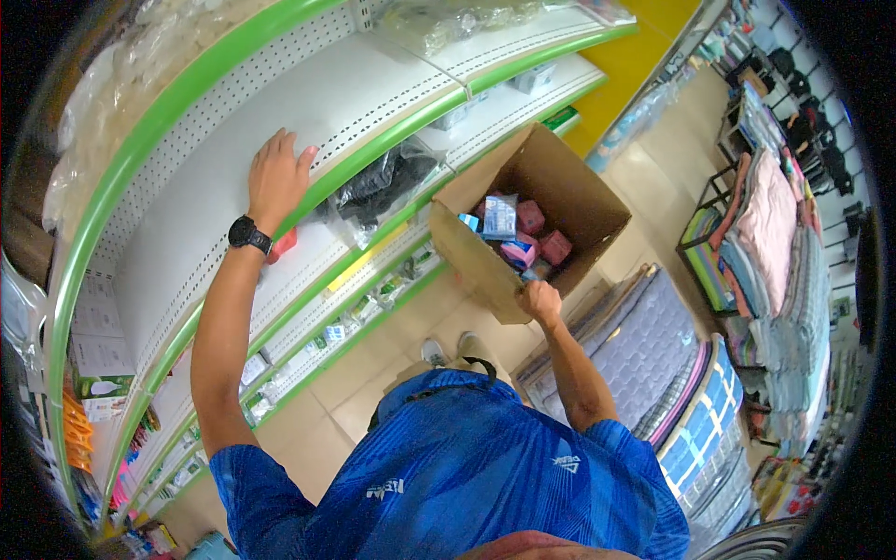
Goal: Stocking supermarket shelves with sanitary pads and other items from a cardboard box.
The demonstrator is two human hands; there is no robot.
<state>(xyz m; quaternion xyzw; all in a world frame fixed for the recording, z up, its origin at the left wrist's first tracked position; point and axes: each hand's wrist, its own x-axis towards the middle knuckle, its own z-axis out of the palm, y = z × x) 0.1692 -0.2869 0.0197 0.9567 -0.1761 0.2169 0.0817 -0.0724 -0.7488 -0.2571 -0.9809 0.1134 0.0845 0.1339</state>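
Note:
My left hand [280,175] lies over the white metal shelf [364,77] near its green front edge, thumb apart and nothing in it. Below that wrist, a red object [283,245] shows partly on the shelf beneath. My right hand [542,301] grips the near rim of an open cardboard box [581,182]. Inside the box are several small pink packets [556,246], a clear-wrapped white and blue pack [500,217] and a pink and blue pack [519,250]. The box stands tilted in view beside the shelving; what supports it is hidden.
Black goods in clear plastic [392,175] sit on the second shelf. Clear plastic bags [455,24] lie on the upper shelf. Folded quilted mattresses [630,357] stand at my right, with stacked bedding [763,238] beyond. Tiled floor [336,399] runs between.

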